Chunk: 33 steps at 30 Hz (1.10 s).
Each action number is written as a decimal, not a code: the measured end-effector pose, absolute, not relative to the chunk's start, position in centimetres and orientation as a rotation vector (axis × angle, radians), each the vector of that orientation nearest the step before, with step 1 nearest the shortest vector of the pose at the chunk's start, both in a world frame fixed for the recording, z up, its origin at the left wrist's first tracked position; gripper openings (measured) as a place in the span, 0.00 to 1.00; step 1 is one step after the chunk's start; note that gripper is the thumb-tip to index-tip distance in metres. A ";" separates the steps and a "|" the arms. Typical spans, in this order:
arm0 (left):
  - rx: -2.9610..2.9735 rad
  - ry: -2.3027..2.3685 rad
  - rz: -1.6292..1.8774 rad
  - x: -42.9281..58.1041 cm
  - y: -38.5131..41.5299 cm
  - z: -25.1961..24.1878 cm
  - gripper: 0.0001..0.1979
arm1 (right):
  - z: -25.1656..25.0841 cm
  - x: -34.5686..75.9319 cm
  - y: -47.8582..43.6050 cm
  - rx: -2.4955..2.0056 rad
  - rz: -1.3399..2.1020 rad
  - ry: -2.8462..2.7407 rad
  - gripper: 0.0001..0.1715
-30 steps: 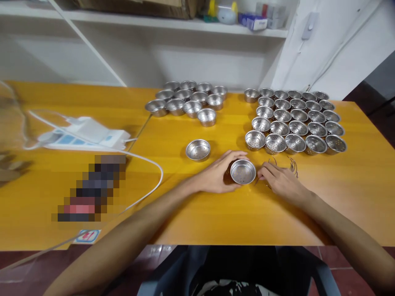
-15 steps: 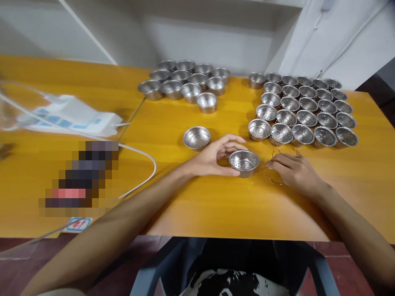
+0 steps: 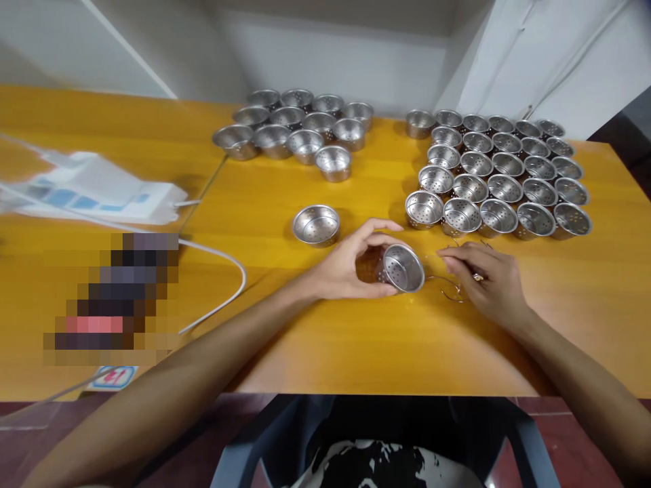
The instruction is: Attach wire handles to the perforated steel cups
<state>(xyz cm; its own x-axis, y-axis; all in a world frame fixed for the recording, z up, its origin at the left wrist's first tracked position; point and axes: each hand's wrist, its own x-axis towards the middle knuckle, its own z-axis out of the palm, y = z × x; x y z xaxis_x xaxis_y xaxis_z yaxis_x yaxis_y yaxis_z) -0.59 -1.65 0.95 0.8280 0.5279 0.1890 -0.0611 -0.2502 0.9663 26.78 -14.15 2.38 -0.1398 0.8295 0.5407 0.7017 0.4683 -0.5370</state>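
Observation:
A perforated metal cup [image 3: 403, 268] is tilted, its opening turned toward the right, with my left hand [image 3: 359, 264] curled around its left side. Just right of the cup, my right hand [image 3: 485, 278] has its thumb and forefinger pinched together on a thin wire piece. Curved thin wires [image 3: 452, 291] show beneath and beside those fingers; their full shape is partly hidden by the hand. To the left of my left hand a single metal cup [image 3: 316, 226] stands upright on the orange table [image 3: 325, 352].
Rows of perforated metal cups [image 3: 504, 190] stand at the back right. Another group of metal cups [image 3: 305, 144] is at the back left. A white power strip [image 3: 102, 196] and a white cable [image 3: 239, 271] lie on the left, near a pixelated area.
The cup in my left hand has gone from upright to tilted. My right hand has turned slightly, and more of the wire shows below its fingers. The view has shifted a little.

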 end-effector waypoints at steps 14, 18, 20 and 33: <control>1.785 0.376 0.563 0.2 -3.3 0.9 0.36 | 1.2 24.9 -14.3 -1.359 0.763 -1.560 0.13; 1.763 0.385 0.561 0.3 -3.3 1.0 0.35 | 1.3 24.8 -14.1 -1.334 0.730 -1.623 0.12; 1.753 0.371 0.562 0.3 -3.3 1.0 0.34 | 1.2 24.8 -14.1 -1.347 0.691 -1.632 0.12; 1.941 0.297 0.701 0.5 -2.5 0.2 0.31 | 0.7 24.0 -14.3 -1.361 1.003 -1.271 0.21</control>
